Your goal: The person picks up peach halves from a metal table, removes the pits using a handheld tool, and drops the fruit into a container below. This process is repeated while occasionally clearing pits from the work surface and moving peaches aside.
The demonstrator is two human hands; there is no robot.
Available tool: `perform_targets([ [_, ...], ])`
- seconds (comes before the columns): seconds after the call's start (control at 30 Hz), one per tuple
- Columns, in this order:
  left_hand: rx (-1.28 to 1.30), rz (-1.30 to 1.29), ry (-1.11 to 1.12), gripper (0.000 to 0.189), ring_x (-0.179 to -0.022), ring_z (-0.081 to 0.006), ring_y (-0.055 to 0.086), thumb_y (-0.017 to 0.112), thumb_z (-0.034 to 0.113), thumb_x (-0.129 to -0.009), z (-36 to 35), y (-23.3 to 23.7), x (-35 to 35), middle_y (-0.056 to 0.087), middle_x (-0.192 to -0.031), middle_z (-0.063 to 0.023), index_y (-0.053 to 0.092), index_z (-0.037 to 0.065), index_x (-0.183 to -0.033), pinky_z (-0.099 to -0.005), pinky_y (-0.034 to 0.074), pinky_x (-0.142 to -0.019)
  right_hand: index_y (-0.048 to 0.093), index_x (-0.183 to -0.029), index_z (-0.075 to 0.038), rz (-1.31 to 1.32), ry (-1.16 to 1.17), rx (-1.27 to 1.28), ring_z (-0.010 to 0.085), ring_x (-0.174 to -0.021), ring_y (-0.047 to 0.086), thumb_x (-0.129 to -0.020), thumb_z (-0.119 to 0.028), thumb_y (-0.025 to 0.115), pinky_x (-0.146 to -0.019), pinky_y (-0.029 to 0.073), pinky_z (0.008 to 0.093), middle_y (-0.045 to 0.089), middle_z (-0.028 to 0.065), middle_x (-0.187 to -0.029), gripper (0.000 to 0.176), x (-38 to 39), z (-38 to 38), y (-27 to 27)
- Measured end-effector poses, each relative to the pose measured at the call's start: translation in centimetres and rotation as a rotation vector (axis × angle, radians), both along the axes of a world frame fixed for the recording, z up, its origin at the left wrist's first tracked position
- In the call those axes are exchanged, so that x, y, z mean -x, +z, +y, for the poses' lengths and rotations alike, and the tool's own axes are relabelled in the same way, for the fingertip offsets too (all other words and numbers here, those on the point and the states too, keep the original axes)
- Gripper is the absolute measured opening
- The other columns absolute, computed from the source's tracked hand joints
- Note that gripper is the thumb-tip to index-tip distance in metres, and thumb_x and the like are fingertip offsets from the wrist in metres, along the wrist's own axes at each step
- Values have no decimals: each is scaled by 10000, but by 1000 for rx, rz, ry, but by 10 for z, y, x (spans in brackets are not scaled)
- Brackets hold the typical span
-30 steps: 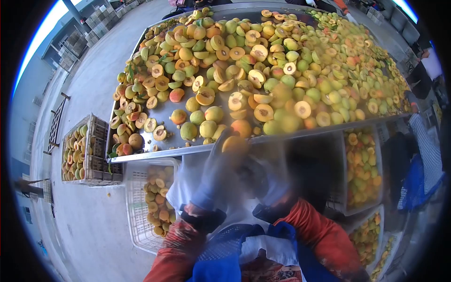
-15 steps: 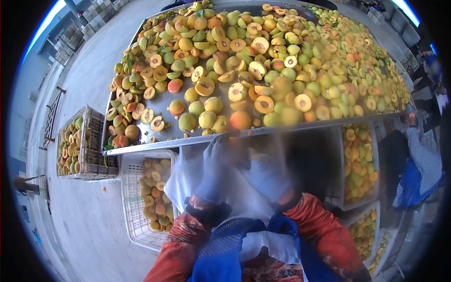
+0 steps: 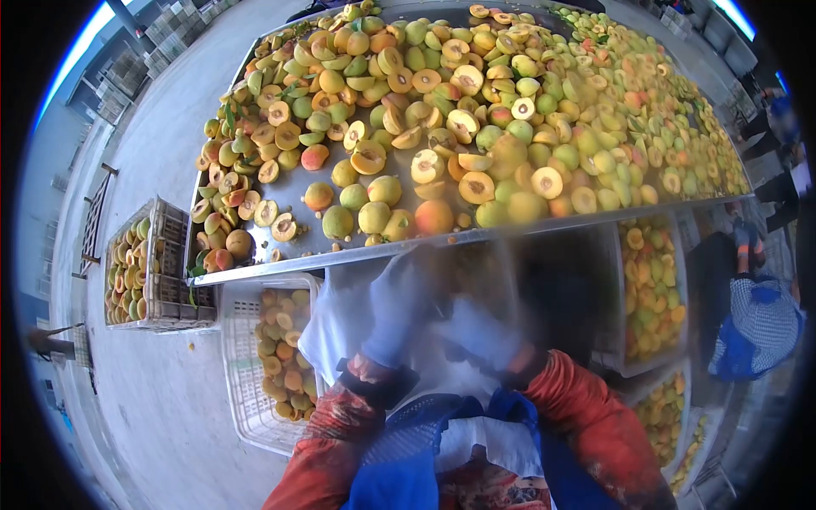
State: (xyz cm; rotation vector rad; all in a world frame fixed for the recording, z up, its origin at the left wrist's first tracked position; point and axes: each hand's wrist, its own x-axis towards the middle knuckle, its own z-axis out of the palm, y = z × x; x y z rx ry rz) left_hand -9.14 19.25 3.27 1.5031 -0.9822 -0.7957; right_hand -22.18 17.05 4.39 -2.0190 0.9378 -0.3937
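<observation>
My left hand (image 3: pixel 395 310), in a pale blue-white glove, is just under the near rim of the metal table (image 3: pixel 340 257). My right hand (image 3: pixel 484 331), gloved alike, sits lower and a little to the right, close to the left. A blurred patch smears the fingers of both hands, so I cannot make out their grip or anything between them. A small dark shape shows between the hands. A white cloth (image 3: pixel 327 327) hangs beside and below them. Just beyond the rim lie whole peaches (image 3: pixel 374 217) and halved peaches (image 3: pixel 477 188), some with pits showing.
Peaches heap across the table. A white crate (image 3: pixel 242 408) of peaches stands below left, with another full crate (image 3: pixel 149 263) farther left. More peach crates (image 3: pixel 653 297) stand at right. A co-worker (image 3: pixel 761 319) in a checked top is at far right.
My hands have shifted slightly and stay close together below the rim. At far right the co-worker's arm has drawn down from the table's corner. The peaches lie as before.
</observation>
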Motion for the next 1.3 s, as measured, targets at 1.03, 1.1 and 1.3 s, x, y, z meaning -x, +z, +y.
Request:
perform_targets([
  [1.03, -231, -114, 187, 447, -799, -179, 619, 506, 329, -867, 66, 13, -150, 613, -983, -112, 508, -3, -1168, -237, 486, -675, 512, -1058, -36, -151, 120, -489, 181, -679, 600, -776, -213, 610, -629, 478, 278, 606, 65, -795, 347, 58, -35, -36],
  [1.1, -269, -367, 159, 400, -829, -205, 612, 586, 224, -786, 84, -3, -180, 631, -941, -149, 553, 34, -1136, -302, 476, -752, 510, -1058, -42, -58, 74, -586, 190, -676, 608, -767, -244, 621, -626, 482, 285, 615, 62, -782, 370, 64, -37, -57],
  [1.3, -404, -584, 63, 427, -856, -179, 607, 602, 241, -835, -33, 8, -126, 636, -979, -142, 516, -17, -1163, -282, 470, -754, 559, -947, -85, 436, -132, 77, 339, -705, 620, -765, -363, 575, -679, 475, 421, 633, 167, -781, 333, 55, -28, -49],
])
